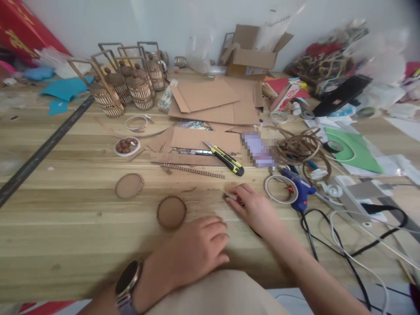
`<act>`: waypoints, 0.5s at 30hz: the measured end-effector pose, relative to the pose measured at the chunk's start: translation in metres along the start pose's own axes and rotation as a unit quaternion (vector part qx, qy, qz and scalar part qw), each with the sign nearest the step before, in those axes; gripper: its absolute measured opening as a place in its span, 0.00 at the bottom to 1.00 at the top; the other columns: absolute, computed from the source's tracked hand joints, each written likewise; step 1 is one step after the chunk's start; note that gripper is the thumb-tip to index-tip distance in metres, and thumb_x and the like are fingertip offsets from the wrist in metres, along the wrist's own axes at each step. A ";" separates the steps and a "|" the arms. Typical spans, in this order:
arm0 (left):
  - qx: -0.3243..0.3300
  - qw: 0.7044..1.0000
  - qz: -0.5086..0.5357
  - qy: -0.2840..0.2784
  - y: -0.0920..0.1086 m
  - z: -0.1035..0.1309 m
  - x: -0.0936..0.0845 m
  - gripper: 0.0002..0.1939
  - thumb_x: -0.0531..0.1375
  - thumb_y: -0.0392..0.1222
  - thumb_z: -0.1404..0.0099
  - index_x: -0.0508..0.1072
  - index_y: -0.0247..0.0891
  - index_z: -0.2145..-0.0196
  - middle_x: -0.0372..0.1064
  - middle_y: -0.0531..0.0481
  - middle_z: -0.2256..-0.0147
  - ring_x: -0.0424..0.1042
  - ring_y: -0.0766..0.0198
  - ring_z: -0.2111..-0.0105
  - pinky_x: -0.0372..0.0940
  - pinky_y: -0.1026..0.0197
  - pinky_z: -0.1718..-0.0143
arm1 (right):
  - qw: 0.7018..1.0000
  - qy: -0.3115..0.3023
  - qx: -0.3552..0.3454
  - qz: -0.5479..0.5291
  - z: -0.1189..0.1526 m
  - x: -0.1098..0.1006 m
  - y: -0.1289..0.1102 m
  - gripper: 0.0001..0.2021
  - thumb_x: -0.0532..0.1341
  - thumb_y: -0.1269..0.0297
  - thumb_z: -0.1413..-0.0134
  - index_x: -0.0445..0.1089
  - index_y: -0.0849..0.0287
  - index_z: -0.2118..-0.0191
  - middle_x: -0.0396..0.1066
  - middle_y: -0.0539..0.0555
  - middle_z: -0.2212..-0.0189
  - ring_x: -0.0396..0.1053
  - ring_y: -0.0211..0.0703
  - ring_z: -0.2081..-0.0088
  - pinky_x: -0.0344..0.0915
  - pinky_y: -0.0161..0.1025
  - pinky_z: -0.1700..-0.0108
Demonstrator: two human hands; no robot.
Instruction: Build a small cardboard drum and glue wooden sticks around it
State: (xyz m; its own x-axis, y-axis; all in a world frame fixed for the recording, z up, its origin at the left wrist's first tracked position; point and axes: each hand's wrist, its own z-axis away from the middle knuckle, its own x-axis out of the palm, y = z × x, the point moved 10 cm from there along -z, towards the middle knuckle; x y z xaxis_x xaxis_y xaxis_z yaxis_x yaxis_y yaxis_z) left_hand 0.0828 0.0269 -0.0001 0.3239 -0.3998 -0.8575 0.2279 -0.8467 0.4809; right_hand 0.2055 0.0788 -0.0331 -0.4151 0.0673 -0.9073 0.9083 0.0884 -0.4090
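Note:
My right hand is closed around a small red tool with a metal tip, mostly hidden by my fingers, on the wooden table. My left hand lies near the front edge, its fingers loosely bent and apart, with nothing visible in them. Just beyond it is a round cardboard disc with a raised rim. A second rimmed disc lies farther left. Ahead of my right hand, a yellow-and-black utility knife rests with its blade out over cardboard pieces.
A blue glue gun and a white tape roll lie at right, among black and white cables. A bowl of brown beads stands at left. Several lidded bamboo-like baskets with tall handles stand behind, beside stacked cardboard.

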 end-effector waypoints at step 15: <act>0.079 0.986 -0.136 -0.063 0.011 -0.048 0.072 0.30 0.61 0.50 0.32 0.63 0.27 0.40 0.59 0.37 0.36 0.58 0.47 0.37 0.54 0.51 0.38 | 0.964 -0.002 0.137 -0.227 -0.026 0.000 0.049 0.11 0.51 0.56 0.38 0.65 0.56 0.67 0.74 0.50 0.79 0.72 0.41 0.77 0.67 0.37 0.72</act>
State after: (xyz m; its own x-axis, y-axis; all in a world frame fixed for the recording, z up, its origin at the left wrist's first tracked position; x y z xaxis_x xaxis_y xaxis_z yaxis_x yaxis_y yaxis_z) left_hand 0.1528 0.0057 -0.0480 0.1528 -0.1824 -0.9713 0.1408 -0.9688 0.2041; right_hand 0.2482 0.1091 -0.0506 -0.7740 0.0802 -0.6281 0.6125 -0.1569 -0.7747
